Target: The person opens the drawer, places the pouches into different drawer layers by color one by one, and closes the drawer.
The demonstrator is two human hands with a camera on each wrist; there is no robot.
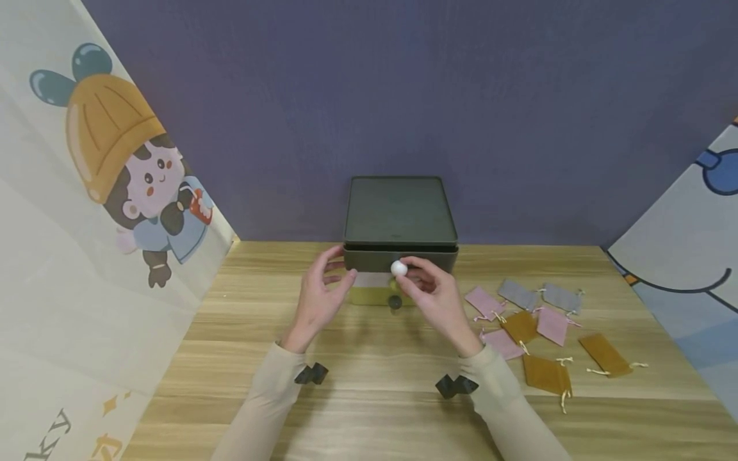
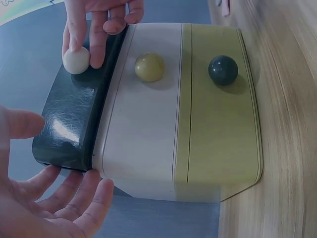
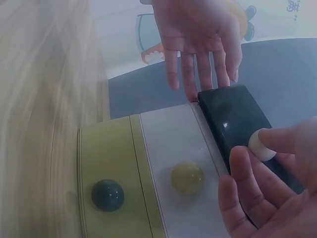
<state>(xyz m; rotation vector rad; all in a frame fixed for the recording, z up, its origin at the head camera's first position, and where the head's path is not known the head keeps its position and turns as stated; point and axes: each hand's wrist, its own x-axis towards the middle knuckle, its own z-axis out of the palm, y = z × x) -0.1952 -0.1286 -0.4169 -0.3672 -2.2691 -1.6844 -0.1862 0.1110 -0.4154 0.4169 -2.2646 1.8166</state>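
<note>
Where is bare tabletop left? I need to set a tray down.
The wooden table is bare left of the three-drawer box and in front of both hands. Right of the box it is crowded with small velvet drawstring pouches.

The right hand point(image 1: 434, 296) is covering part of the lower drawers point(image 1: 375, 289); the frame edge is cropping the left hand point(image 2: 44, 198).
</note>
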